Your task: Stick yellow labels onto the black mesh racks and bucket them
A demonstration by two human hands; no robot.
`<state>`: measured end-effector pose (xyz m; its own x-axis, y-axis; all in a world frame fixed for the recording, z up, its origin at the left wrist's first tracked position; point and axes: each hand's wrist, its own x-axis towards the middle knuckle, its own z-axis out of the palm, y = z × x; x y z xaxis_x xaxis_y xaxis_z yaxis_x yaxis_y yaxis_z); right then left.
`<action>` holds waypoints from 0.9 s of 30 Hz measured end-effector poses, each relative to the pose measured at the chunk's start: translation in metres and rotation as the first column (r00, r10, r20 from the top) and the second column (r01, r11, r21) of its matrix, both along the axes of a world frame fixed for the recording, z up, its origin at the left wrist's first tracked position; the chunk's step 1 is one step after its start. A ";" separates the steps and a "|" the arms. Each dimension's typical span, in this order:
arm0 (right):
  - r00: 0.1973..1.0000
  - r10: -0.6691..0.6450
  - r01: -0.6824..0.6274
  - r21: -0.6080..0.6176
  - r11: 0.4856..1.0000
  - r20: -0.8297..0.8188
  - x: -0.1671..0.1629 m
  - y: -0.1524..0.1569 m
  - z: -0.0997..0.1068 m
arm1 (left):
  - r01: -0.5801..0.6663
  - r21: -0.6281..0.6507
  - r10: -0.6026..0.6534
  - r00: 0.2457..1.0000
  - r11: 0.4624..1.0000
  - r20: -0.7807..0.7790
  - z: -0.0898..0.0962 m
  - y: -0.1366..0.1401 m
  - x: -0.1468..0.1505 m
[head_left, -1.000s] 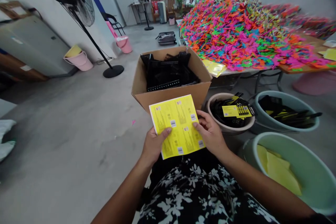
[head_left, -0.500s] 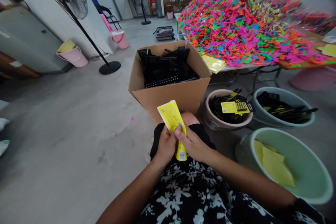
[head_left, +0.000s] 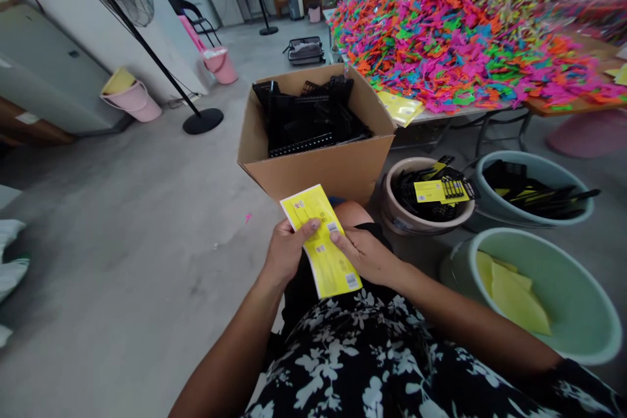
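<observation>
A yellow printed card (head_left: 329, 269) with barcodes is held over my lap, tilted and spread fairly flat; whether it is one sheet or a stack I cannot tell. My left hand (head_left: 287, 249) grips its left edge, thumb on the printed face. On the opposite edge my right hand (head_left: 365, 253) pinches it, thumb on top and fingers partly hidden beneath. Just beyond the card stands an open cardboard box (head_left: 318, 173) filled with black plastic pieces (head_left: 313, 119).
To the right, a pinkish bucket (head_left: 392, 209) and a blue-grey tub (head_left: 533, 219) hold black pieces with yellow cards. A green tub (head_left: 588, 300) contains yellow sheets. Behind them, a table bears a heap of colourful plastic pieces (head_left: 441, 39). A standing fan (head_left: 161, 59) is at left.
The yellow card has gone from a narrow, bent shape to a wider, flatter one. My left hand has moved left, away from my right hand. The view has tipped slightly downward.
</observation>
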<state>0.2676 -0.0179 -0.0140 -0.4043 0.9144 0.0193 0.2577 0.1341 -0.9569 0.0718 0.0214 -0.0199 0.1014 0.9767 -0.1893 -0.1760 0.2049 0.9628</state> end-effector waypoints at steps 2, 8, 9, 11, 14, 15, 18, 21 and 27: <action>0.996 0.015 -0.016 0.002 1.000 0.084 0.003 0.003 0.003 | -0.062 0.162 0.095 0.975 0.985 -0.200 0.013 0.006 -0.008; 0.869 0.281 -0.362 0.136 0.922 0.408 0.012 0.008 0.012 | 0.700 0.567 0.287 0.489 0.435 -0.824 0.074 0.016 -0.021; 0.856 0.312 -0.400 0.144 0.905 0.413 0.013 0.008 0.015 | 0.831 0.441 0.224 0.384 0.338 -0.896 0.080 0.015 -0.020; 0.845 0.366 -0.452 0.154 0.879 0.391 0.014 0.008 0.018 | 0.941 0.262 0.137 0.236 0.215 -0.962 0.085 0.013 -0.017; 0.819 0.435 -0.506 0.115 0.855 0.375 0.020 0.007 0.023 | 0.965 0.182 0.077 0.170 0.189 -0.982 0.083 0.012 -0.019; 0.814 0.452 -0.513 0.087 0.854 0.365 0.024 0.007 0.024 | 0.964 0.179 0.060 0.171 0.195 -0.983 0.081 0.013 -0.023; 0.820 0.505 -0.515 -0.039 0.856 0.267 0.044 0.005 0.028 | 0.954 0.188 -0.046 0.204 0.233 -0.978 0.077 0.019 -0.042; 0.839 0.510 -0.492 -0.136 0.860 0.191 0.074 0.004 0.029 | 0.915 0.194 -0.148 0.259 0.354 -0.955 0.073 0.026 -0.069; 0.988 0.088 -0.127 -0.358 0.925 -0.124 0.100 0.001 -0.006 | 0.541 0.419 0.003 0.610 0.730 -0.793 0.054 0.019 -0.098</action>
<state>0.3678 -0.0166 -0.0203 -0.5141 0.8176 -0.2592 0.1583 -0.2065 -0.9656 -0.0264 0.0407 0.0339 0.4802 0.8423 0.2447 0.5615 -0.5095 0.6520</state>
